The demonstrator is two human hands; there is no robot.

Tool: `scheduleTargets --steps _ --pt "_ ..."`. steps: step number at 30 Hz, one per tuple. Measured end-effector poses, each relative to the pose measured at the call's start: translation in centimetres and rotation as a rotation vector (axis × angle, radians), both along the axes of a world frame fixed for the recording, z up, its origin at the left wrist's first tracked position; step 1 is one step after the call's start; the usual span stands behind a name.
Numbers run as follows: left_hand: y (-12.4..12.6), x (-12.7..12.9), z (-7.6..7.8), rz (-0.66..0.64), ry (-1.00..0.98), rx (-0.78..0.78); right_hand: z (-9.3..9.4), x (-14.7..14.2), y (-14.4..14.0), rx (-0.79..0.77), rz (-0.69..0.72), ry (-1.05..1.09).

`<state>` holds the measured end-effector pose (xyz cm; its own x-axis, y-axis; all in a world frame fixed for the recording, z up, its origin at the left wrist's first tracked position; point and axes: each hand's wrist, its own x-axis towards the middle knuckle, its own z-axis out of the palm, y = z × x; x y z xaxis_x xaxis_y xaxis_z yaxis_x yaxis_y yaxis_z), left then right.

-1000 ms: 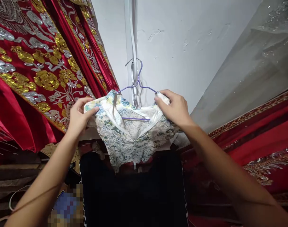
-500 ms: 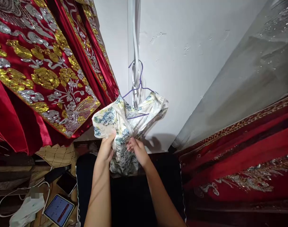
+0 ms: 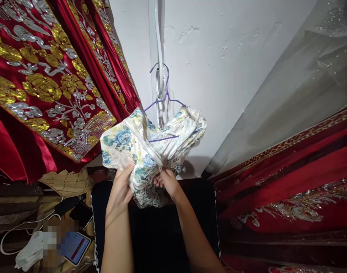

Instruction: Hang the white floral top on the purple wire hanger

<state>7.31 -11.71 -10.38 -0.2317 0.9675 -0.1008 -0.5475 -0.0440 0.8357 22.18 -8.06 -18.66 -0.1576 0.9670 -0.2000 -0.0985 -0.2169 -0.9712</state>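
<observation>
— Satin, pale and printed with blue and yellow flowers: that was the floral garment [image 3: 150, 151], and in the head view it hung on a purple wire hanger [image 3: 164, 99] against the white wall [image 3: 233, 57], straight ahead of the hands and just above them.

— Which way did it run?

— Top to bottom. Its long axis dropped from the hanger's hook down to the bunched lower part, which ended right at the fingers. The shoulders spread sideways across the hanger bar.

— And the hands?

— Both were at the bottom of the cloth, close together. The left hand [image 3: 120, 189] was closed around the fabric from the left side, thumb up against the print. The right hand [image 3: 166, 182] pinched a fold near the middle seam, its fingertips curled into the cloth (I couldn't see what lay inside the fold). Neither one was clearly nearer; both already touched it, the left gripping a bit more of it.

— Anything around it?

— Red embroidered cloth [image 3: 45, 87] with gold and silver flowers hung to the left, just beside the garment's left shoulder. More red fabric [image 3: 290, 170] draped on the right, well apart. Low on the left lay a tablet [image 3: 75, 246], partly blurred.
</observation>
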Motion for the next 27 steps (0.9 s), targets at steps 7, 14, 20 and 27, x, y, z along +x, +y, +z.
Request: scheduleTargets --steps 7,14,20,27 --pt "1.9 -0.8 -3.6 0.599 0.259 0.23 -0.4 0.0 -0.2 -0.05 -0.015 0.039" --pt "2.1 2.7 -12.0 0.283 0.756 0.322 -1.3 -0.1 0.0 0.095 0.025 0.025" --pt "2.5 3.8 -12.5 -0.082 0.745 0.28 -0.6 0.4 -0.4 0.087 0.064 -0.018" --pt "2.5 5.6 -13.8 0.037 0.747 0.295 7.0 1.9 1.7 0.198 -0.134 0.018"
